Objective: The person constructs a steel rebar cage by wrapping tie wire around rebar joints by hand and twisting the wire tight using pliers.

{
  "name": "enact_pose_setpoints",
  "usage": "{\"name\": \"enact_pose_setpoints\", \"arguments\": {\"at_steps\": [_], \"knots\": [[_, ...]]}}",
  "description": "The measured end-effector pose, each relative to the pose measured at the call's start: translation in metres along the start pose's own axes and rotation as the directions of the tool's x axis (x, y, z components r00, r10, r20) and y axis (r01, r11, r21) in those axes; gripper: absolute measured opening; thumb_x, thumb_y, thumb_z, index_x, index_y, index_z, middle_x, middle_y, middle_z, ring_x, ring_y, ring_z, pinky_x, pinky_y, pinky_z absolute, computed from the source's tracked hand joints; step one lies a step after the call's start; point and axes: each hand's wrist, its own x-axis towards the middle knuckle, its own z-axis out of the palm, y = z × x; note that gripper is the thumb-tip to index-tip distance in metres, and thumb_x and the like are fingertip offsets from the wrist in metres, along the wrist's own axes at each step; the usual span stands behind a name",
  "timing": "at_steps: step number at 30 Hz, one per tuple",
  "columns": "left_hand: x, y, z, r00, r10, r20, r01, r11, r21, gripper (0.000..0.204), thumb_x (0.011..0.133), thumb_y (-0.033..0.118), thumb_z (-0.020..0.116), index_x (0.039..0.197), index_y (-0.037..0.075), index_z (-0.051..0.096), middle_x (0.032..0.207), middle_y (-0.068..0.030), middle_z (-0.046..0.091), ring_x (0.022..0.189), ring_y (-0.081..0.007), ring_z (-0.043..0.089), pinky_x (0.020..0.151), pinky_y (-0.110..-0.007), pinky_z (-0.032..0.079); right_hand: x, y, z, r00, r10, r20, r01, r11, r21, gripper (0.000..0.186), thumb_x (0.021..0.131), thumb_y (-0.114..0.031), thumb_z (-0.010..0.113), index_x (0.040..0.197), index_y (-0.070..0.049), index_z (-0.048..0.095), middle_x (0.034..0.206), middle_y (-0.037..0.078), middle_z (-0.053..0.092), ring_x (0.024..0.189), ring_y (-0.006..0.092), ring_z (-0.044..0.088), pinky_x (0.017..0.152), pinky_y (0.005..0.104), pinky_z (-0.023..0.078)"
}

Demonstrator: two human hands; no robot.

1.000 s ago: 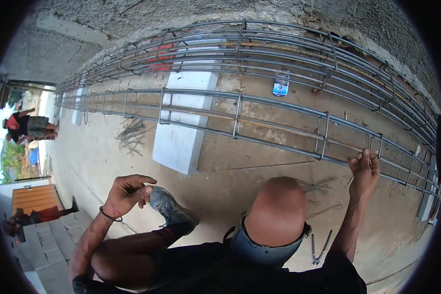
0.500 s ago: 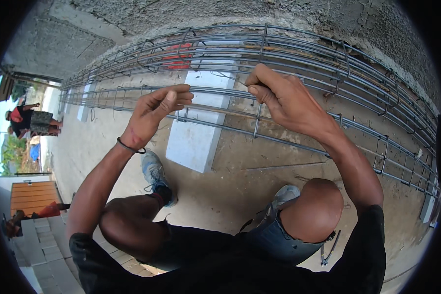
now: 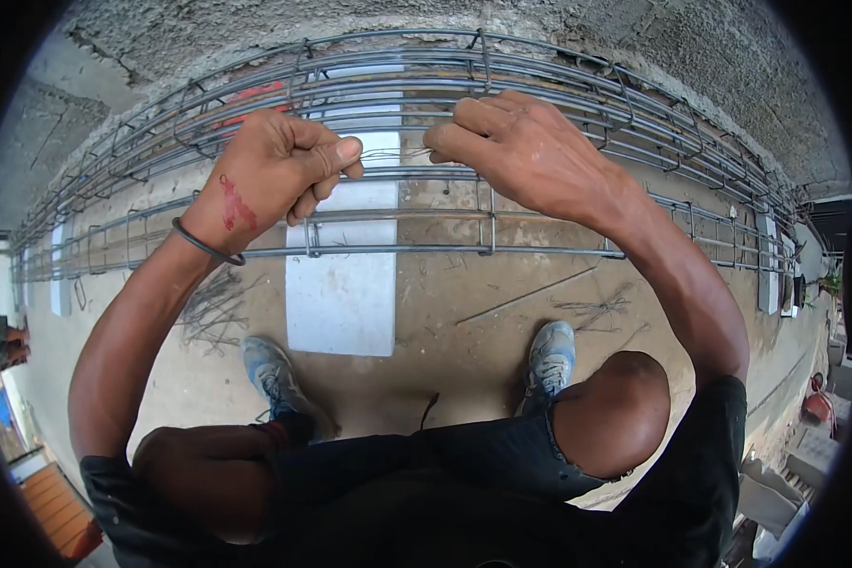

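"Head view: what is the state of each hand?"
"Left hand (image 3: pixel 289 163): thumb and fingers pinched on thin wires (image 3: pixel 396 154). Right hand (image 3: pixel 525 151): fingers curled closed, pinching their opposite end. The thin wires span the gap, above the rebar cage (image 3: pixel 445 215)."
"Step in hand?"
"Apparently, separating the strands."
"Next move?"
"Probably calls for one pinch held firm while the other draws strands free."

Thin wires (image 3: pixel 388 152): no tag, nothing readable
Rebar cages (image 3: pixel 445 251): no legible stamps or labels
White block (image 3: pixel 341 308): no lettering readable
Red item (image 3: pixel 260 92): mostly behind bars, any print unreadable
Shoes (image 3: pixel 551 360): no brand legible
Wall (image 3: pixel 577 24): no readable sign
Clutter, floor's right edge (image 3: pixel 817 407): too small and blurred to read
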Motion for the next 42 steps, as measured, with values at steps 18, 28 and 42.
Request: {"name": "enact_pose_setpoints", "arguments": {"at_steps": [18, 28, 42], "knots": [[0.015, -0.016, -0.046, 0.079, 0.99, 0.114, -0.996, 0.082, -0.026, 0.014, 0.066, -0.008, 0.06, 0.074, 0.001, 0.067, 0.063, -0.0103, 0.062, 0.053, -0.0208, 0.06, 0.049, -0.028, 0.047, 0.017, -0.145, -0.089, 0.43, 0.615, 0.661, -0.749, -0.167, 0.642, 0.034, 0.092, -0.031, 0.057, 0.091, 0.001, 0.066, 0.052, -0.007, 0.031, 0.045, 0.005, 0.024, 0.04, 0.0236, 0.018], [-0.006, -0.069, 0.056, 0.665, 0.711, 0.229, -0.739, 0.583, 0.337, 0.015, 0.079, 0.014, 0.067, 0.074, 0.0, 0.065, 0.061, -0.0207, 0.058, 0.055, -0.0374, 0.056, 0.053, -0.039, 0.047, -0.063, -0.138, 0.003, 0.663, 0.735, 0.144, -0.741, 0.616, 0.267, 0.016, 0.09, -0.019, 0.056, 0.094, -0.006, 0.065, 0.076, 0.013, 0.065, 0.064, 0.0319, 0.061, 0.057, 0.0385, 0.045], [0.012, -0.117, 0.189, 0.665, -0.022, 0.746, 0.676, 0.441, -0.59, 0.022, 0.091, 0.016, 0.056, 0.102, -0.003, 0.061, 0.073, -0.0042, 0.061, 0.058, -0.0123, 0.055, 0.054, -0.024, 0.043, -0.197, -0.126, 0.093, 0.614, 0.772, -0.163, -0.742, 0.635, 0.214, 0.037, 0.07, 0.005, 0.056, 0.104, -0.01, 0.059, 0.073, 0.01, 0.057, 0.066, 0.0306, 0.058, 0.055, 0.0398, 0.046]]}}
